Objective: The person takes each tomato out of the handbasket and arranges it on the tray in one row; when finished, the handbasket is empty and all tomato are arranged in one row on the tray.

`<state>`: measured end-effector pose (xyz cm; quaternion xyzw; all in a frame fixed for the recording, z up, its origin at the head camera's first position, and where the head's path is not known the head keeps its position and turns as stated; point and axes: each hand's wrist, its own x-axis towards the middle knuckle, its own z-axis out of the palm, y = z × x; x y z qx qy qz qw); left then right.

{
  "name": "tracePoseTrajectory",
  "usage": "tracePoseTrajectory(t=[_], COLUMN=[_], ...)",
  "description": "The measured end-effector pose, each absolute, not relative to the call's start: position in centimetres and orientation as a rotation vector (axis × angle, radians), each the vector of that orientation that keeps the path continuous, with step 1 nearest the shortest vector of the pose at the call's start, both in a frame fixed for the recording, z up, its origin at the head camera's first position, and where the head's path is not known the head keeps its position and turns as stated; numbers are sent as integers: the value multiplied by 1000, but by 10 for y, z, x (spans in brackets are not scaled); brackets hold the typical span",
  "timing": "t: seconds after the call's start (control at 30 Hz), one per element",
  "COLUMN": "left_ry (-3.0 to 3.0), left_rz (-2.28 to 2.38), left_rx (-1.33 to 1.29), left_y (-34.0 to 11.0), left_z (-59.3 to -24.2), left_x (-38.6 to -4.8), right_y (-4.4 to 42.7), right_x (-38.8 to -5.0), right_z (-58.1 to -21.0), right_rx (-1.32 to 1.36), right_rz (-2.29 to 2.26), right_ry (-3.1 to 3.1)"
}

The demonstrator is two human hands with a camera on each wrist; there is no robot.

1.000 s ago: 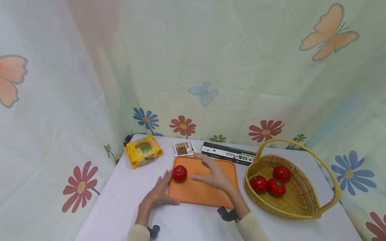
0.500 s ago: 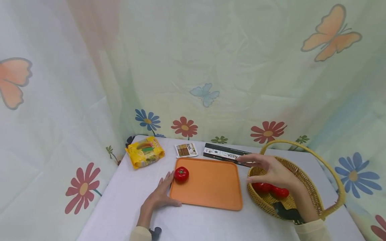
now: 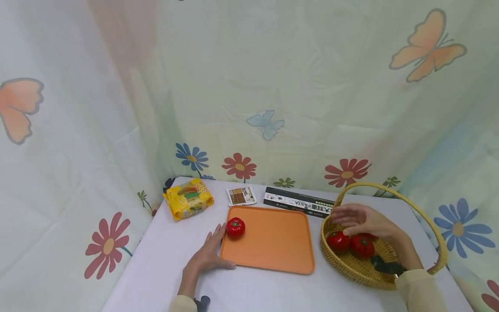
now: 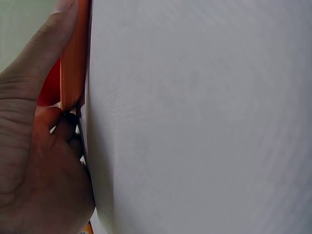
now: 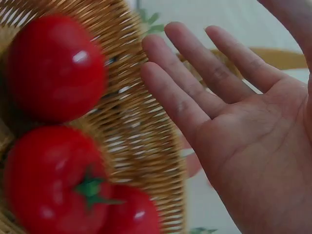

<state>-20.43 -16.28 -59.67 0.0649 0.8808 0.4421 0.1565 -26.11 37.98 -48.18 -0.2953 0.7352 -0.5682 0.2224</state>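
Note:
An orange tray [image 3: 273,245] lies on the table, with one red tomato [image 3: 235,228] near its left edge. My left hand [image 3: 207,255] rests against the tray's near-left corner, fingers along the left side and thumb at the front edge. In the left wrist view the thumb lies along the tray's rim [image 4: 73,78]. Over the wicker basket [image 3: 352,274] my right hand [image 3: 370,222] hovers with fingers extended and nothing in its grasp. Below it are several red tomatoes [image 3: 362,246]; the right wrist view shows three, including one with a green stem [image 5: 48,180], apart from the palm.
Behind the tray lie a yellow packet [image 3: 188,199], a small white-and-brown sachet [image 3: 241,196] and a long black-and-white pasta box [image 3: 298,202]. The basket's tall arched handle [image 3: 422,216] rises around the right arm. A flowered curtain [image 3: 249,86] hangs behind the table.
My right hand has moved from above the tray rightward to over the basket, empty throughout. The left hand stays at the tray's corner, and the tomato on the tray stays put.

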Motion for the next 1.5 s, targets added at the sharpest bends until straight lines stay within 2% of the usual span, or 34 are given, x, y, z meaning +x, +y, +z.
tracePoseTrajectory(t=[0.27, 0.57, 0.97, 1.5], left_ry=[2505, 2505, 2521, 2525], left_rz=[1266, 1266, 1260, 1250], left_rx=[173, 184, 218, 202], left_y=[-162, -162, -163, -164], left_z=[-600, -601, -603, -603], left_x=[-206, -207, -209, -208], right_y=[395, 398, 387, 382], right_x=[-263, -264, -267, -263], right_z=[-508, -526, -525, -519], right_rx=[-598, -607, -536, -471], right_rz=[-1576, -1579, -1299, -1162], right_ry=[2029, 1958, 2190, 2265])
